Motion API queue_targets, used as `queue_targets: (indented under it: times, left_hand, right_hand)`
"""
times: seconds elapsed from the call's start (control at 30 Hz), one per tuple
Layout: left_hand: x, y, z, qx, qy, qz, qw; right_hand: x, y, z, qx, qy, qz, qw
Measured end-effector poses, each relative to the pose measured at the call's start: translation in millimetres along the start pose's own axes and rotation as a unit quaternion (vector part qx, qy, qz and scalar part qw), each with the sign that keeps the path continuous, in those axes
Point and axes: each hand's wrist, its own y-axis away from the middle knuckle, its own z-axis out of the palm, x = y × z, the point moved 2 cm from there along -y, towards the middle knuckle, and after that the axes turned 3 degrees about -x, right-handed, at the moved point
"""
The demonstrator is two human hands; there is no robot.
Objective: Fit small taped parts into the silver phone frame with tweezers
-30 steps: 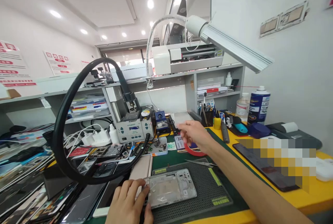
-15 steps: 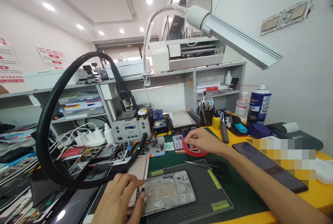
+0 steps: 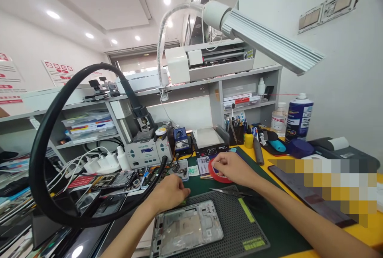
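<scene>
A silver phone frame (image 3: 187,228) lies on a dark ribbed mat (image 3: 236,226) at the front of the bench. My left hand (image 3: 168,191) has reached beyond the frame's far edge, its fingers curled down onto the mat edge; what they hold is hidden. Further back, my right hand (image 3: 231,167) pinches a red tape roll (image 3: 218,174) that lies on the green mat. Thin tweezers (image 3: 226,190) rest just in front of the roll.
A thick black hose (image 3: 48,138) loops over the left side from a hot-air station (image 3: 146,152). Opened phones (image 3: 116,180) and a parts tray (image 3: 175,169) crowd the left. A dark phone (image 3: 302,188), spray can (image 3: 298,117) and desk lamp (image 3: 269,46) stand right.
My left hand left the phone frame's near edge and moved forward past its far end. The right hand settled onto the red tape roll. The view shifted slightly.
</scene>
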Motion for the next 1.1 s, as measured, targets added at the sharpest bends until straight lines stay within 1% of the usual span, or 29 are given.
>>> queue_targets:
  times: [0.17, 0.4, 0.53, 0.67, 0.83, 1.1]
  left_hand:
    - [3.6, -10.1, 5.4, -0.046, 0.031, -0.013, 0.998]
    - [3.1, -17.5, 9.5, -0.086, 0.082, 0.013, 0.993]
    - [-1.6, -16.7, 12.3, -0.094, 0.102, 0.023, 0.990]
    - [-3.3, -14.8, 10.8, -0.092, 0.118, 0.023, 0.989]
    - [-1.3, -15.3, 8.0, -0.089, 0.134, 0.024, 0.987]
    - [5.3, -18.4, 6.9, -0.105, 0.145, 0.027, 0.984]
  right_hand:
    - [3.4, -1.3, -2.2, 0.003, -0.003, -0.008, 1.000]
    - [5.2, -1.8, -1.5, 0.004, 0.003, -0.001, 1.000]
    - [3.8, -0.3, -1.2, 0.003, 0.008, 0.004, 1.000]
    - [4.2, 0.1, 0.7, -0.001, 0.011, 0.008, 1.000]
    - [3.5, -0.1, 3.1, -0.001, 0.006, 0.006, 1.000]
    - [-4.8, 3.8, 1.2, -0.002, -0.021, 0.011, 1.000]
